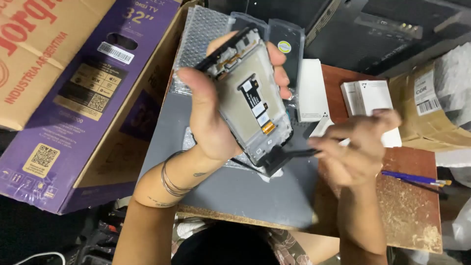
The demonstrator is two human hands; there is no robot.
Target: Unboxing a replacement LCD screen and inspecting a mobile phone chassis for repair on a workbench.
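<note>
Phone screen assembly [252, 105], back side up, held above the grey mat [245, 191], tilted, bottom end toward the right hand. Left hand [208, 118] clamped on it: thumb along the left edge, fingers wrapped over the top right corner. Right hand [355, 147] pinched shut on a thin black strip [289, 156] that meets the assembly's lower edge; motion blur there, so I cannot tell whether it is a tool or a film being peeled.

Risks, as judged: the assembly is gripped by its edges only and is off the mat, so a slip would drop it onto the mat or the wooden table [412, 211]. A pull or pry at the lower edge could strain the orange flex connector [268, 127] close by or flex the thin panel. The thumb lies near exposed parts.

Packages and labels: white and black stickers [255, 95] on the assembly's back. Behind it, bubble wrap [198, 34] and a dark clear sleeve with a round yellow-green sticker [284, 46]. White flat boxes [368, 95] to the right. Brown parcel with a white barcode label [426, 93] at far right. Blue pen [412, 177] on the table. Large purple carton [73, 108] at left with a white barcode label and square code patches; brown carton with red print [34, 44] above it.
</note>
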